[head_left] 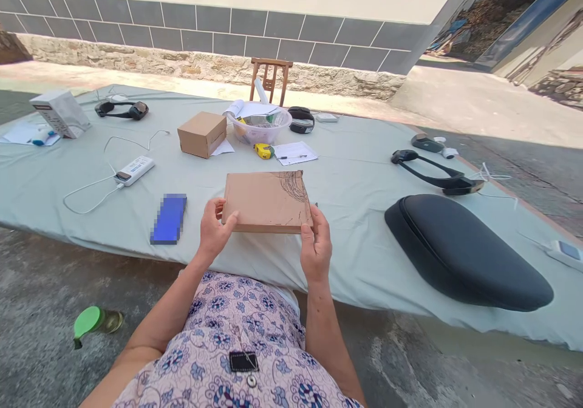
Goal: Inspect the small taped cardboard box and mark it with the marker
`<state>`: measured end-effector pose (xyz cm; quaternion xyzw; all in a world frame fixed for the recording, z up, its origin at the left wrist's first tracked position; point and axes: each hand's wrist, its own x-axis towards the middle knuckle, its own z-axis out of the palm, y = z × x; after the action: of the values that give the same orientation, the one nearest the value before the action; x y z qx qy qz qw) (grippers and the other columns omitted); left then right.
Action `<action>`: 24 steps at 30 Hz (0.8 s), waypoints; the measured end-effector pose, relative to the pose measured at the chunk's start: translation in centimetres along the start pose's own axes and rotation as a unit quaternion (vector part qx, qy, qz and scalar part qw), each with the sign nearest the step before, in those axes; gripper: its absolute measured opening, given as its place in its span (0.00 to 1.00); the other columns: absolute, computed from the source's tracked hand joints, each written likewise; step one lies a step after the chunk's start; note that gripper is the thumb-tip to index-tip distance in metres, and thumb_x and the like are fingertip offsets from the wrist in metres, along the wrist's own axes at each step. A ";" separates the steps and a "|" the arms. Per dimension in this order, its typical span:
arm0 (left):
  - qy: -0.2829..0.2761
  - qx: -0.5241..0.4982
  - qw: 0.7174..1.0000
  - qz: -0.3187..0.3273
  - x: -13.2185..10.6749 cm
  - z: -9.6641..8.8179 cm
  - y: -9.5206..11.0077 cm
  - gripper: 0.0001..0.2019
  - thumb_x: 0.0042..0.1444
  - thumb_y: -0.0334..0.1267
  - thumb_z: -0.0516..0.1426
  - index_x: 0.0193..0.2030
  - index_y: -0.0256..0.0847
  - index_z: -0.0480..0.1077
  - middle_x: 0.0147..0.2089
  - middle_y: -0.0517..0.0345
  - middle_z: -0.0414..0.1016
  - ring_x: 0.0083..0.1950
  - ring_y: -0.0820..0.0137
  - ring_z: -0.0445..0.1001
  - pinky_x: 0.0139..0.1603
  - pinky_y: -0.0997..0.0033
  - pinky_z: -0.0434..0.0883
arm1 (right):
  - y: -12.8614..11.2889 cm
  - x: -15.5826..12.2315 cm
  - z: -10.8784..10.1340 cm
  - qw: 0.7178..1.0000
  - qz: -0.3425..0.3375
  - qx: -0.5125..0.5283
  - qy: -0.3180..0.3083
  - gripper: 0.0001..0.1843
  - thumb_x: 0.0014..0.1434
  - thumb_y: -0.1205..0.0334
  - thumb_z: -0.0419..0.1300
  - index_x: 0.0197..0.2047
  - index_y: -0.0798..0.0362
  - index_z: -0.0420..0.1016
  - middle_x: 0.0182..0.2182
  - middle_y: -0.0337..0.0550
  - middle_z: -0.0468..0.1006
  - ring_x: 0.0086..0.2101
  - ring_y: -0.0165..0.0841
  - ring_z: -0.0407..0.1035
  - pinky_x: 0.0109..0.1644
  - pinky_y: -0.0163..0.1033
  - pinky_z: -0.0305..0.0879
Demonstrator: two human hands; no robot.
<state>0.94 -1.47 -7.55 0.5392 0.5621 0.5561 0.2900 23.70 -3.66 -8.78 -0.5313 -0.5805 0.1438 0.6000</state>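
Note:
A flat brown cardboard box is held level just over the near edge of the table, its top marked with dark scribbled lines at the far right corner. My left hand grips its left end, thumb on the near corner and fingers curled round the side. On the opposite end, my right hand clasps the near right corner, thumb in front. To the left of the box lies a phone with a pixelated blue face. Beyond it are a yellow tape measure and white paper with a pen.
Further back stand a second cardboard box and a filled plastic basin. A white power bank with a cable lies left. At right are a black case and a black headset. A green-lidded bottle is on the ground.

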 end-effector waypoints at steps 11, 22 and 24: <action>-0.332 0.226 0.914 -0.059 -0.9 0.6 -0.4 0.25 0.59 0.49 0.57 0.60 0.37 0.66 0.34 0.54 0.80 0.38 0.59 0.79 0.34 0.67 0.68 | -3.9 5.4 0.3 0.975 -0.216 -0.047 -0.035 0.19 0.62 0.66 0.48 0.47 0.44 0.78 0.40 0.40 0.82 0.58 0.42 0.69 0.72 0.61 0.51; -0.116 0.026 0.993 0.001 0.8 0.5 0.2 0.26 0.61 0.47 0.56 0.64 0.42 0.64 0.53 0.47 0.77 0.53 0.63 0.77 0.51 0.63 0.74 | -0.8 7.3 2.1 0.986 -0.149 0.049 -0.049 0.15 0.60 0.63 0.51 0.42 0.47 0.78 0.42 0.44 0.77 0.57 0.41 0.67 0.65 0.52 0.64; -0.095 0.006 0.995 0.041 1.2 0.8 0.6 0.33 0.61 0.49 0.57 0.71 0.45 0.54 0.63 0.43 0.70 0.63 0.60 0.72 0.58 0.59 0.72 | -0.7 7.7 2.3 0.985 -0.155 0.060 -0.048 0.13 0.60 0.61 0.52 0.42 0.47 0.78 0.41 0.44 0.78 0.56 0.41 0.67 0.65 0.51 0.64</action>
<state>1.53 -0.21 -6.85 0.6136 0.5131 0.5104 0.3158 23.58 3.19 -4.58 -0.3903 -0.6748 0.1086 0.6168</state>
